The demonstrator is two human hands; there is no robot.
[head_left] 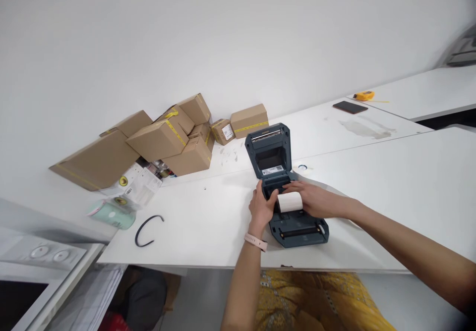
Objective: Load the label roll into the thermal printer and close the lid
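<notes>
A dark blue-grey label printer (299, 238) sits on the white table with its lid (269, 147) raised. Inside its body is a white roll of labels (290, 202). My left hand (262, 204) is closed around the printer's left side, its thumb reaching in to the roll's left end. At the other end of the roll is my right hand (316, 199), fingers bent over the far side and palm against the roll. Part of the printer's inside is hidden behind both hands.
Cardboard boxes (159, 140) are piled at the wall. A mint-green tumbler (113, 214) lies near a black curved band (138, 233). Farther right are a dark phone (350, 107) and a yellow tape measure (364, 95). The table's front edge (208, 265) runs below the printer.
</notes>
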